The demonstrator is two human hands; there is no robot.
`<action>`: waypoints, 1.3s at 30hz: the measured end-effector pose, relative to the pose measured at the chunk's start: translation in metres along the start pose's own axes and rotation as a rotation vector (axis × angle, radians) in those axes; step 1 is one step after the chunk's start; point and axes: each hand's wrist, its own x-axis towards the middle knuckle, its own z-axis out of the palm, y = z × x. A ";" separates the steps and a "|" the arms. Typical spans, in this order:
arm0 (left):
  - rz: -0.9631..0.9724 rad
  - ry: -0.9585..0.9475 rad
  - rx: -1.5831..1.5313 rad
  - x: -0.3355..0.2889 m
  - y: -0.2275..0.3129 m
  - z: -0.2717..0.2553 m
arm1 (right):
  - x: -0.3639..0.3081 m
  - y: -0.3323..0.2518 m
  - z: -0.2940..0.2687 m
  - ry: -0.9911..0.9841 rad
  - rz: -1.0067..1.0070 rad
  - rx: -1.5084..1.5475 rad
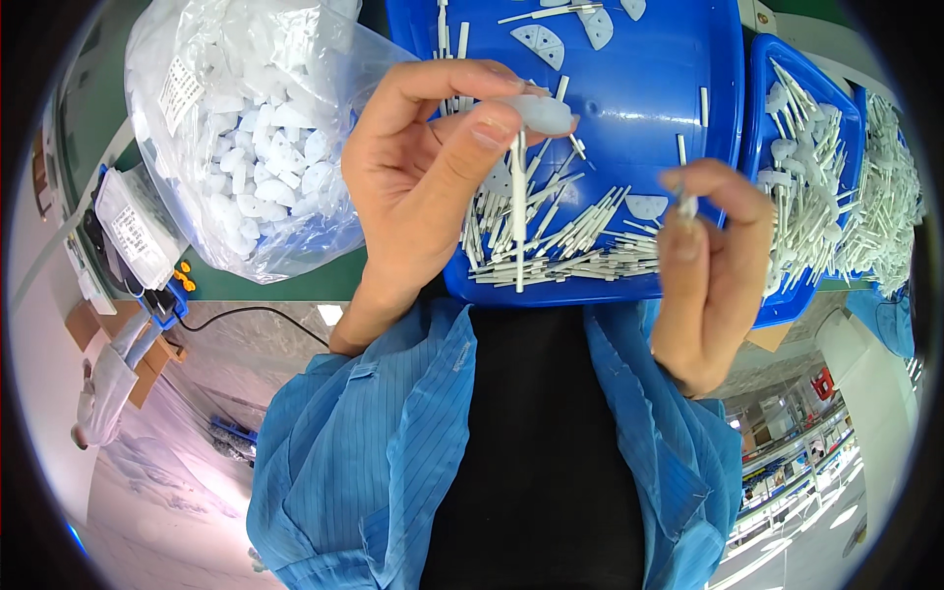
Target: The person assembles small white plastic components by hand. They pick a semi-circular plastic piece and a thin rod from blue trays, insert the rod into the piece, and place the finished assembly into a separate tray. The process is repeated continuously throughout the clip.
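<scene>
— Trays first: how many did you have before you?

— Three blue trays that I could count. The big one (629, 59) sat straight ahead, a second (801, 128) just to its right, and a third (890, 177) at the far right edge, partly cut off.

— And in them?

— White pins (560, 246), too many to count, heaped along the near side of the big tray, plus five flat white half-round pieces (539, 44) that I could make out lying loose there. The other two trays held piled pins with pieces on them.

— Any packaging?

— One clear plastic bag (236, 128) to my left on the green surface (324, 280), stuffed with white pieces, with a white rectangular label on its upper left side. Further left lay a smaller clear packet (133, 231) with a white label too.

— Now your fingers.

— My left hand (423, 187) was raised over the big tray, thumb and forefinger closed on one white piece (536, 113) with one pin (518, 211) hanging straight down from it. My right hand (713, 265) was over the tray's right corner, thumb and forefinger pinched shut on a small white pin (686, 205), the other fingers curled in.
</scene>
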 end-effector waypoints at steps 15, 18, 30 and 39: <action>0.047 -0.175 -0.184 0.001 -0.007 -0.005 | 0.009 0.004 0.030 -0.069 -0.192 -0.150; 0.063 -0.198 -0.227 0.001 -0.009 -0.005 | 0.010 0.004 0.030 -0.052 -0.203 -0.140; 0.240 -0.202 0.003 0.003 -0.006 -0.003 | 0.009 0.004 0.025 -0.134 -0.144 -0.130; 0.276 -0.201 0.276 -0.001 0.004 -0.001 | 0.011 0.013 0.022 -0.124 -0.255 -0.108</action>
